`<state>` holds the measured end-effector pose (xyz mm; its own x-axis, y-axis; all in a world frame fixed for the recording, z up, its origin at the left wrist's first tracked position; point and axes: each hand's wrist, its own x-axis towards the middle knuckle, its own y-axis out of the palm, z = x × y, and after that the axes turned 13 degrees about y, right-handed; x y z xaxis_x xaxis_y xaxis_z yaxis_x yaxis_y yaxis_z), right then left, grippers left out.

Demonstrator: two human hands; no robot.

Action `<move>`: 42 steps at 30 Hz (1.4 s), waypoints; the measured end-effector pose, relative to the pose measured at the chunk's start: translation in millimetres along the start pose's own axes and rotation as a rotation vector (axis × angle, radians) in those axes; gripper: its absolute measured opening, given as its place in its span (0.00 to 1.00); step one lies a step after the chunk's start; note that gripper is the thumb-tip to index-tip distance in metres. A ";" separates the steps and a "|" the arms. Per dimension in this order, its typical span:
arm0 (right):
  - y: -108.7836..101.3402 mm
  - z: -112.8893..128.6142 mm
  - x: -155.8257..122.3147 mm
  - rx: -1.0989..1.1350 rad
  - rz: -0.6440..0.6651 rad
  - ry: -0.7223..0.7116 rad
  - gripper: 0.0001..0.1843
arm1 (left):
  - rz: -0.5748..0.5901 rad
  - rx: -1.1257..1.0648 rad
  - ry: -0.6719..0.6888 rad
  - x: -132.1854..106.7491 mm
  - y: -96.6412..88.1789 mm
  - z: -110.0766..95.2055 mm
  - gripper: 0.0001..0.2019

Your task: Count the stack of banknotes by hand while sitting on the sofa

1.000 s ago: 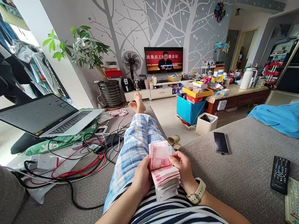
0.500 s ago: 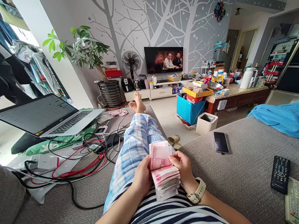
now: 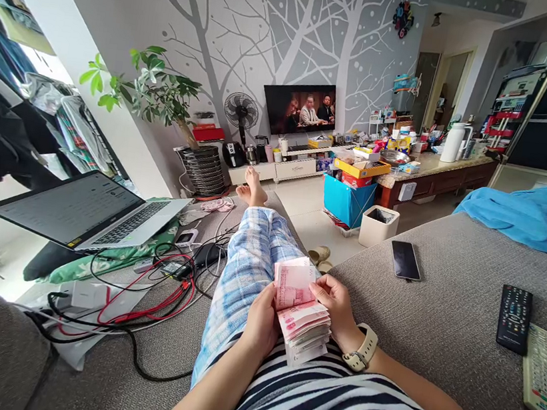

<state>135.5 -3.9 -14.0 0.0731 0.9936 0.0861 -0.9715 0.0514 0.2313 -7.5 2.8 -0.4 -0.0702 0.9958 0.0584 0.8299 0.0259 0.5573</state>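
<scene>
While the left grip (image 3: 261, 318) is closed on the left edge of a bundle of banknotes (image 3: 305, 327), its thumb against the paper, the right grip (image 3: 335, 307) pinches the bundle from the other side, thumb resting on the notes. The bundle sits between the two grips over the lap, pink faces upward, with a thick run of layered edges on its near side. Just behind the right grip, a pale watch (image 3: 363, 349) circles the wrist. Checked trousers (image 3: 247, 249) stretch ahead of both grips. Left of the left grip, a tangle of cables (image 3: 187, 284) lies on the grey sofa (image 3: 454, 289), and an open laptop (image 3: 145, 222) is farther out on that side. Right of the right grip and somewhat ahead, a phone (image 3: 404, 260) lies flat; farther right are a black remote (image 3: 514, 321) and, beside it, a pale remote (image 3: 546, 375). Well ahead of both grips are a lit television (image 3: 300, 109) and a cluttered table (image 3: 429, 170).
</scene>
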 end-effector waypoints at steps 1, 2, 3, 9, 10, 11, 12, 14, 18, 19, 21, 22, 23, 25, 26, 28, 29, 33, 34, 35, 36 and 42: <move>0.2 0.3 -0.1 0.005 0.000 0.000 0.12 | 0.004 -0.003 -0.005 -0.3 0.3 -0.3 0.10; 0.4 0.7 -0.3 0.011 0.000 0.000 0.12 | 0.009 -0.005 -0.007 -0.6 0.6 -0.5 0.09; 0.6 1.0 -0.5 0.020 0.002 0.000 0.12 | 0.013 -0.007 -0.005 -0.9 0.9 -0.8 0.08; 1.4 4.8 -4.0 0.082 0.035 -0.014 0.11 | 0.015 -0.005 -0.005 -2.1 3.1 -3.5 0.07; 1.4 5.6 -4.7 0.089 0.043 -0.020 0.11 | 0.014 0.000 -0.007 -2.2 3.6 -4.2 0.07; 1.4 6.2 -5.2 0.095 0.050 -0.025 0.11 | 0.013 0.008 -0.004 -2.4 4.0 -4.8 0.07; 1.3 6.5 -5.7 0.101 0.054 -0.032 0.11 | 0.012 0.017 0.002 -2.6 4.5 -5.5 0.07; 1.1 6.5 -6.2 0.109 0.052 -0.048 0.12 | 0.012 0.030 0.010 -3.1 5.6 -6.7 0.07; 1.2 5.5 -7.0 0.108 0.035 -0.088 0.15 | 0.010 0.014 -0.011 -5.0 8.1 -9.0 0.08; 1.3 5.5 -7.3 0.110 0.037 -0.093 0.16 | 0.004 0.005 -0.021 -5.6 8.9 -9.5 0.08; 1.5 5.4 -7.8 0.123 0.045 -0.098 0.17 | -0.014 -0.012 -0.032 -6.7 10.4 -10.3 0.08; 1.5 5.4 -7.9 0.131 0.051 -0.099 0.17 | -0.019 -0.019 -0.034 -7.1 11.1 -10.7 0.08; 1.4 5.2 -7.8 0.135 0.054 -0.100 0.17 | -0.017 -0.024 -0.036 -7.4 11.8 -11.0 0.08; 0.8 4.4 -6.8 0.128 0.050 -0.108 0.16 | -0.005 -0.025 -0.039 -7.7 12.6 -11.4 0.09; 0.4 3.7 -6.1 0.118 0.043 -0.112 0.16 | 0.000 -0.021 -0.042 -7.6 12.8 -11.6 0.10; -0.1 2.1 -4.2 0.100 0.019 -0.110 0.15 | 0.003 -0.015 -0.048 -7.2 12.6 -11.5 0.11; -0.2 1.3 -3.3 0.095 0.004 -0.102 0.15 | 0.002 -0.015 -0.051 -7.0 12.2 -11.4 0.11; 0.4 -0.8 -0.6 0.094 -0.033 -0.044 0.15 | -0.007 -0.016 -0.051 -6.5 10.6 -10.6 0.11; 0.6 -1.0 -0.1 0.093 -0.040 -0.035 0.15 | -0.012 -0.009 -0.048 -6.7 10.4 -10.6 0.11; 0.7 -1.1 0.3 0.091 -0.047 -0.029 0.15 | -0.017 0.001 -0.043 -6.9 10.4 -10.6 0.11; 0.6 -1.2 0.7 0.084 -0.054 -0.026 0.15 | -0.022 0.012 -0.039 -7.3 10.5 -10.7 0.11; -1.2 -1.7 -0.1 -0.010 -0.021 -0.034 0.14 | -0.011 0.016 -0.046 -8.8 11.8 -11.6 0.13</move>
<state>136.2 -3.9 -16.0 0.1012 0.9883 0.1137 -0.9720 0.0738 0.2233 -3.5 -6.7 15.3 -0.0542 0.9984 0.0134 0.8379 0.0382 0.5445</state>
